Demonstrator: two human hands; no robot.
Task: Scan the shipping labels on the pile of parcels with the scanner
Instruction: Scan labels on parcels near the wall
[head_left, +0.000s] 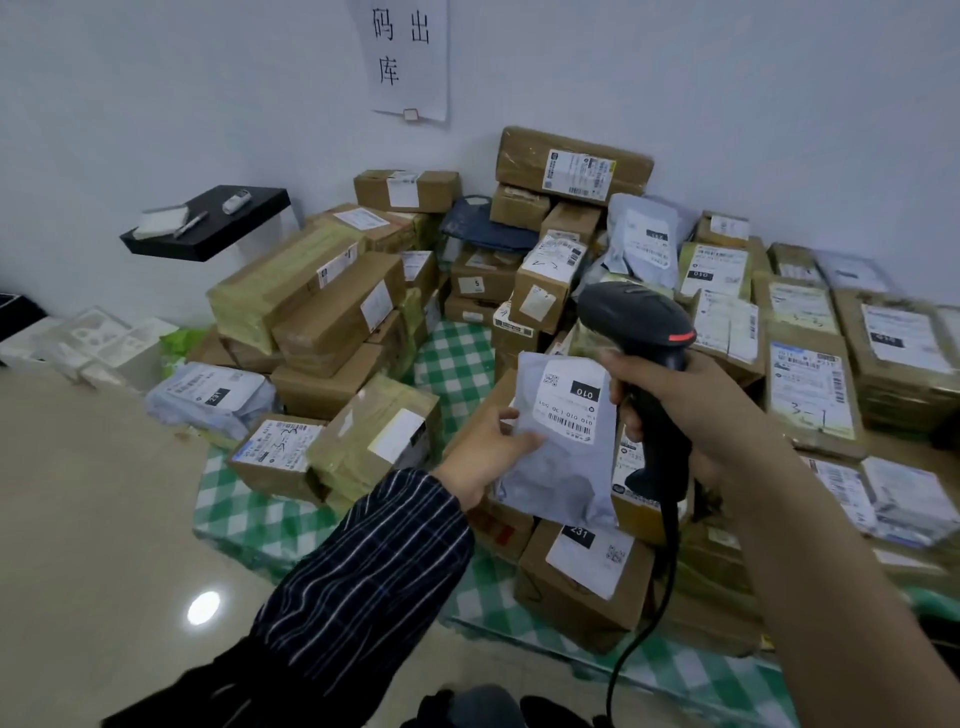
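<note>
A person's left hand (488, 452) pinches a grey mailer bag (561, 467) by its edge, its label (569, 408) turned to the camera, above the pile of parcels (332, 312) on a green checked cloth (452, 358) spread over the floor (93, 493); the right hand (696, 415) is wrapped round the grip of a black corded scanner (639, 322), whose head is raised just beside the bag's upper corner; a black shelf (208, 228) and a paper sign (405, 57) hang on the wall (156, 104) behind.

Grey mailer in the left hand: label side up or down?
Up. The grey mailer shows its label, barcode and 010 tag, toward the camera.
</note>
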